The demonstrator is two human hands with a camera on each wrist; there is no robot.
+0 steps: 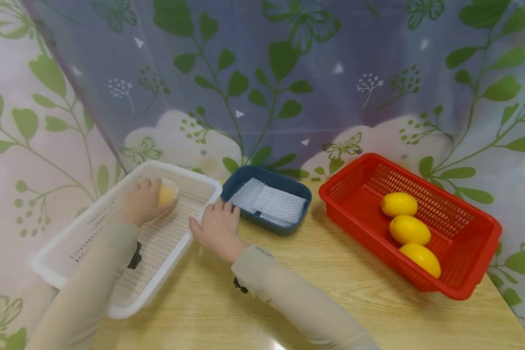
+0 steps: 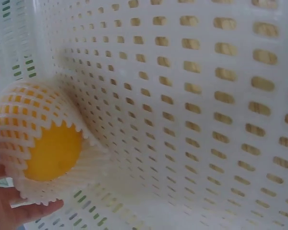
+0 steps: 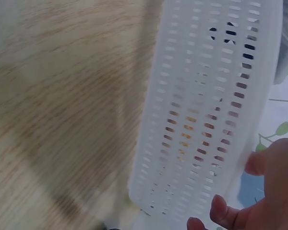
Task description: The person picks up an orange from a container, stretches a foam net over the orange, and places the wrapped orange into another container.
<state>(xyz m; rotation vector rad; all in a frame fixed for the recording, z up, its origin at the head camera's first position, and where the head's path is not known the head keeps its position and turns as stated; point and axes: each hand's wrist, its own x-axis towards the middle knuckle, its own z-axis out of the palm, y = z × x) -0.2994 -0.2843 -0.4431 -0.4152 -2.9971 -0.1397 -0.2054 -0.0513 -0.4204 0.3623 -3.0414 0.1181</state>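
Note:
My left hand [image 1: 145, 198] is inside the white basket [image 1: 210, 182], holding a yellow lemon [image 2: 57, 152] in a white foam net [image 2: 36, 103]. The lemon is close to the basket's slotted wall in the left wrist view, with part of the net and the hand's fingers around it. My right hand [image 1: 220, 228] grips the white basket's rim at its right side, near the far corner. In the right wrist view its fingertips [image 3: 220, 210] lie at the basket's outer wall, and the lemon shows faintly yellow through the slots.
A dark blue basket [image 1: 307, 194] with white foam nets [image 1: 280, 201] in it stands at the back, just right of the white basket. On the right, a red basket [image 1: 363, 243] contains three bare lemons [image 1: 410, 230]. A patterned cloth [image 1: 253, 87] hangs behind the wooden table [image 1: 210, 301].

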